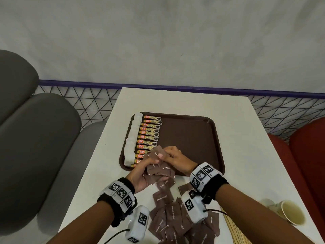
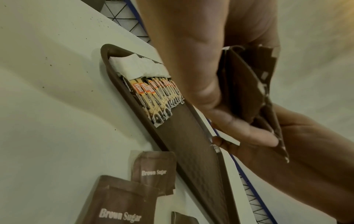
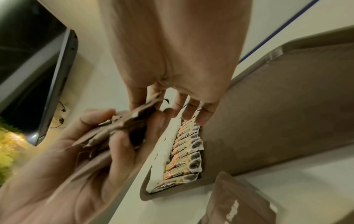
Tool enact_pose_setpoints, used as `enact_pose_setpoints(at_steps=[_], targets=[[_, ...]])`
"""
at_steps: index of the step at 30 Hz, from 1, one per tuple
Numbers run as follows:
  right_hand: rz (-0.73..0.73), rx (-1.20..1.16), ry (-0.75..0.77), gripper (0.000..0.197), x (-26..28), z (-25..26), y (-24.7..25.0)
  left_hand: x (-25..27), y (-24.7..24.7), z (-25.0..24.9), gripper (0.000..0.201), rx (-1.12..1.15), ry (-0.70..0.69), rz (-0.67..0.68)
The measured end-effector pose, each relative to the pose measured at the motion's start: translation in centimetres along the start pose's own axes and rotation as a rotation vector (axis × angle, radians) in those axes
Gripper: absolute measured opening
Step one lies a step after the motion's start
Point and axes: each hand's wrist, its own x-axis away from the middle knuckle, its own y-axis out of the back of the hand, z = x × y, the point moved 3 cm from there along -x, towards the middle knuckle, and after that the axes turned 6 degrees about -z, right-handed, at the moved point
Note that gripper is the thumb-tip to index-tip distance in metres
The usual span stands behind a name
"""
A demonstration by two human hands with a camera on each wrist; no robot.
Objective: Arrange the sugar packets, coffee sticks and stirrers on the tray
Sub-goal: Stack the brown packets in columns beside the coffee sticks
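A brown tray (image 1: 190,138) lies on the white table. A column of white sugar packets (image 1: 131,138) runs down its left edge. A column of orange coffee sticks (image 1: 149,136) lies beside them. My left hand (image 1: 152,169) grips a fanned bunch of brown sugar packets (image 1: 159,170) over the tray's near left corner. My right hand (image 1: 161,154) pinches the top packet (image 1: 155,153) of that bunch. In the left wrist view my fingers (image 2: 220,106) curl round the bunch (image 2: 247,91). In the right wrist view thumb and forefinger pinch the packet (image 3: 151,103) above the coffee sticks (image 3: 187,151).
Several loose brown sugar packets (image 1: 175,221) lie heaped on the table near me. Wooden stirrers (image 1: 233,228) lie at the bottom right, next to a paper cup (image 1: 292,212). The tray's right half is bare. Grey seats stand left, red seats right, a mesh fence behind.
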Motion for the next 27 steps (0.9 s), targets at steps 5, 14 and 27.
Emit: enact_pose_setpoints(at_steps=[5, 14, 27], targets=[[-0.138, -0.409, -0.071, 0.025, 0.6, -0.4, 0.1, -0.4, 0.6, -0.2, 0.043, -0.039, -0.028, -0.043], [-0.162, -0.682, -0.102, 0.011, -0.1, -0.5, -0.5, -1.3, 0.7, -1.4, 0.042, -0.072, -0.081, -0.083], [-0.421, -0.589, -0.186, 0.007, -7.4, -2.7, 4.3, -4.3, 3.0, -3.8, 0.034, -0.027, -0.087, -0.164]])
